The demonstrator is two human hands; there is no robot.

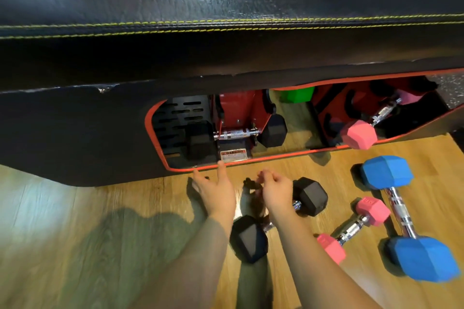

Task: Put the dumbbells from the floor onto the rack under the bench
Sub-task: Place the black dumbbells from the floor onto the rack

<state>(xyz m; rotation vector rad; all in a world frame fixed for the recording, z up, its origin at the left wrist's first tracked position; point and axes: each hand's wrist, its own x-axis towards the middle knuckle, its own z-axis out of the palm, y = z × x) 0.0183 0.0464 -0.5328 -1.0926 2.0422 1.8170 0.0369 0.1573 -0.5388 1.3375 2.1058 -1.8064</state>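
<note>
Both forearms reach over the floor [88,221]. Right hand [276,189] hovers above the black dumbbell [310,195], fingers loosely curled, empty; left hand [216,188] is spread, empty. Its bar runs diagonally beneath the right wrist, nearer that hand; rack [241,113] lies just beyond.

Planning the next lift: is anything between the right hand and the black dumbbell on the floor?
Nothing visible is. The right hand hangs directly above the black dumbbell, over its handle, fingers loosely curled and holding nothing. The left hand is beside it, open, not in the way.
</note>
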